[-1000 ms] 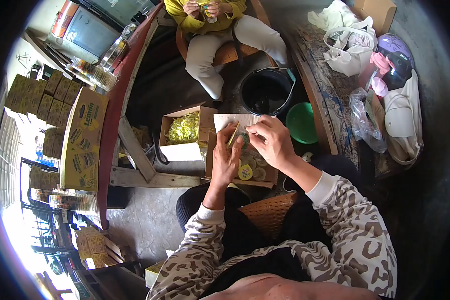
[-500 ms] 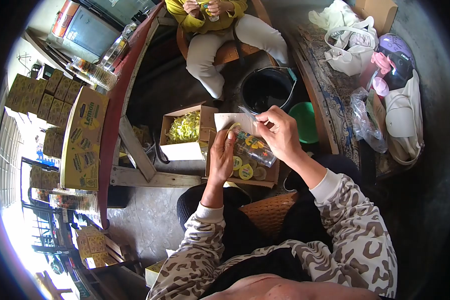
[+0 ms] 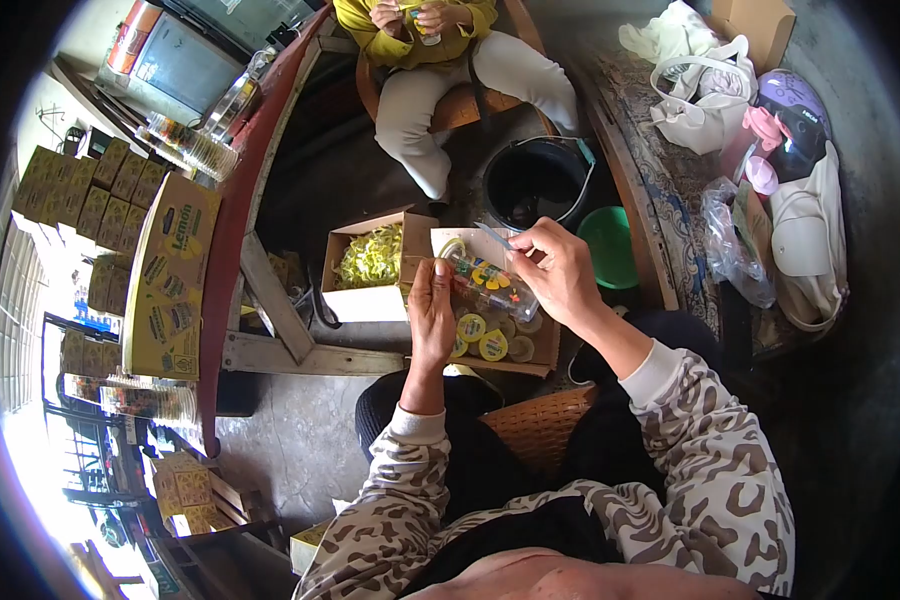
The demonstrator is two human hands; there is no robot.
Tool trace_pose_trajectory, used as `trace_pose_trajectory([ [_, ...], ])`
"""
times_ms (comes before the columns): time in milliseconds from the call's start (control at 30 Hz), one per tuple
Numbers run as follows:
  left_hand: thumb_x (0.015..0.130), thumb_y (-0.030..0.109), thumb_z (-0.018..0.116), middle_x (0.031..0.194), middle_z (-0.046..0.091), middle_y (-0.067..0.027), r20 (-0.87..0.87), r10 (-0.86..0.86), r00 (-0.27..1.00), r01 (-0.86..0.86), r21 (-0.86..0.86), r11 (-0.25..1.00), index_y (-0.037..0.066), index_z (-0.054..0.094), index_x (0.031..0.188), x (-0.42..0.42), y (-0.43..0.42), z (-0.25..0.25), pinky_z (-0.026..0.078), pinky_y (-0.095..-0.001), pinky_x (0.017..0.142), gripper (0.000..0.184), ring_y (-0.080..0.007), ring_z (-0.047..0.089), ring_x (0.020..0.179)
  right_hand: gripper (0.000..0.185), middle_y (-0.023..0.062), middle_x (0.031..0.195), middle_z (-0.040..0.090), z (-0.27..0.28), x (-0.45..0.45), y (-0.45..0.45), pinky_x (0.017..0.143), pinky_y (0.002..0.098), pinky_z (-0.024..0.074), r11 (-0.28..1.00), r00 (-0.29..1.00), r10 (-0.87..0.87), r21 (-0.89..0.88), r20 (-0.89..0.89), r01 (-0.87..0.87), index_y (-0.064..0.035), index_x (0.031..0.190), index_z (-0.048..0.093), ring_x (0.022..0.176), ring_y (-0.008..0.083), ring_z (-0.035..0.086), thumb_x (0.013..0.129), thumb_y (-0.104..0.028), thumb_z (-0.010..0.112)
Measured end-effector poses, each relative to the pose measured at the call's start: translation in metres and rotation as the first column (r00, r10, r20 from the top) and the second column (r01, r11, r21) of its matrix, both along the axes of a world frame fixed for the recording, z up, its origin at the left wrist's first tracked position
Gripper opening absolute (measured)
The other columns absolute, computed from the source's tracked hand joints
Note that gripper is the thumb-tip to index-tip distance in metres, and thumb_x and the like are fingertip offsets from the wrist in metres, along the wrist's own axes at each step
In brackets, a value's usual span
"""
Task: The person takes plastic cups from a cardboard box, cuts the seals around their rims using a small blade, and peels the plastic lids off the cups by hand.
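Cup (image 3: 502, 284), clear and printed, tilted above cardboard box (image 3: 540, 363), clamped in left hand (image 3: 431, 308). Thin strip (image 3: 492, 235) pinched in right hand (image 3: 555, 268), contact with cup unclear. Hands apart. Round lids (image 3: 492, 345) inside box toward near edge.

Over my feed, both sleeves (image 3: 710, 450) are off-white with brown, animal-like blotches, ending in plain pale cuffs (image 3: 652, 375). The same print reaches the front (image 3: 625, 505), where I also see black cloth (image 3: 565, 535); panel or underlayer, I can't tell from here. The legwear (image 3: 610, 455) looks dark, with a knitted texture at the left knee (image 3: 372, 420).
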State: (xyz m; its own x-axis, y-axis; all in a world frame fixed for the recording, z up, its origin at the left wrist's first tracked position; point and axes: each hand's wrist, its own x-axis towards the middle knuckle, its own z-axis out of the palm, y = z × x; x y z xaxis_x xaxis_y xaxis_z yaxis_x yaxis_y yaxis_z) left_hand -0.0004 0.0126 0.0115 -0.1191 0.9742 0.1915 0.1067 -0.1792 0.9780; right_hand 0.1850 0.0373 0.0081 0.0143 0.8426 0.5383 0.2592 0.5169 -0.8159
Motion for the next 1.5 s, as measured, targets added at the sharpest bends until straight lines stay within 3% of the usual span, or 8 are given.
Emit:
trace_pose_trajectory([
  [100,0.108,0.029,0.045,0.08,0.053,0.0018,-0.001,-0.009,1.0,0.009,0.017,1.0,0.004,0.056,0.096,-0.002,0.0,0.0,0.041,-0.0222,0.069,0.03,-0.0059,0.047,0.075,0.012,0.0081,0.085,0.064,0.0,0.0,-0.001,0.06,0.029,0.0562,1.0,1.0,0.013,-0.018,0.005,-0.013,0.0004,0.09,0.066,0.069,0.0198,0.069,0.081,0.004,0.072],
  [300,0.108,0.035,0.044,0.088,0.05,0.0037,0.429,0.053,0.902,-0.022,-0.078,0.997,0.007,0.055,0.1,-0.004,0.007,-0.008,0.036,-0.0191,0.064,0.031,-0.0022,0.04,0.072,0.012,0.0075,0.083,0.063,0.0,-0.003,-0.004,0.061,0.0321,0.0552,1.0,0.999,0.003,-0.012,0.037,-0.002,-0.0027,0.088,0.066,0.07,0.0222,0.068,0.08,-0.001,0.074],
  [367,0.107,0.035,0.045,0.092,0.053,0.001,0.435,0.039,0.899,0.007,-0.104,0.995,0.006,0.054,0.101,-0.016,0.006,-0.011,0.044,-0.0204,0.069,0.031,-0.0047,0.048,0.076,0.011,0.0079,0.083,0.063,-0.001,-0.004,-0.006,0.062,0.0339,0.0544,1.0,0.998,-0.008,-0.006,0.068,0.009,-0.0036,0.087,0.066,0.071,0.0236,0.067,0.08,-0.002,0.074],
  [433,0.106,0.034,0.047,0.104,0.063,-0.0094,0.495,-0.007,0.869,0.068,-0.106,0.992,0.001,0.053,0.121,-0.018,0.004,-0.004,0.056,-0.0307,0.078,0.036,-0.0167,0.065,0.092,0.011,0.008,0.083,0.063,-0.001,-0.006,-0.008,0.065,0.0385,0.0521,0.991,0.985,-0.052,0.132,0.167,0.03,-0.0055,0.086,0.066,0.072,0.027,0.065,0.078,-0.002,0.073],
  [600,0.106,0.033,0.046,0.113,0.064,-0.0121,0.632,0.021,0.774,0.007,-0.042,0.999,0.0,0.054,0.123,-0.024,0.006,-0.017,0.058,-0.0326,0.081,0.038,-0.0194,0.066,0.1,0.018,0.0045,0.078,0.058,-0.003,-0.012,-0.013,0.069,0.0374,0.0488,0.964,0.934,-0.109,0.264,0.341,0.016,-0.0108,0.089,0.067,0.073,0.0249,0.061,0.074,-0.003,0.075],
  [900,0.102,0.015,0.051,0.123,0.06,-0.014,0.648,-0.028,0.761,0.134,-0.114,0.985,0.001,0.049,0.129,-0.032,0.006,-0.023,0.058,-0.0457,0.096,0.031,-0.028,0.064,0.111,0.025,0.0026,0.087,0.059,-0.007,-0.009,-0.013,0.077,0.0365,0.0467,0.943,0.863,-0.146,0.332,0.483,-0.026,-0.0103,0.096,0.069,0.083,0.0211,0.061,0.073,-0.008,0.077],
  [1200,0.102,0.011,0.037,0.117,0.063,-0.0165,0.681,0.115,0.723,0.134,-0.302,0.944,-0.007,0.053,0.12,-0.019,0.002,-0.007,0.058,-0.044,0.094,0.03,-0.0271,0.066,0.105,0.023,0.0027,0.087,0.058,-0.007,-0.01,-0.012,0.076,0.0361,0.0473,0.949,0.851,-0.159,0.316,0.501,-0.009,-0.0099,0.095,0.069,0.082,0.0208,0.06,0.073,-0.008,0.077],
  [1500,0.102,0.008,0.036,0.118,0.062,-0.0149,0.699,0.107,0.707,0.166,-0.31,0.936,-0.002,0.053,0.122,-0.013,-0.001,-0.014,0.06,-0.0463,0.092,0.029,-0.0265,0.066,0.105,0.019,0.0036,0.085,0.056,-0.008,-0.012,-0.012,0.076,0.0366,0.0475,0.931,0.828,-0.212,0.365,0.519,0.009,-0.0082,0.093,0.066,0.081,0.0215,0.059,0.075,-0.008,0.074],
])
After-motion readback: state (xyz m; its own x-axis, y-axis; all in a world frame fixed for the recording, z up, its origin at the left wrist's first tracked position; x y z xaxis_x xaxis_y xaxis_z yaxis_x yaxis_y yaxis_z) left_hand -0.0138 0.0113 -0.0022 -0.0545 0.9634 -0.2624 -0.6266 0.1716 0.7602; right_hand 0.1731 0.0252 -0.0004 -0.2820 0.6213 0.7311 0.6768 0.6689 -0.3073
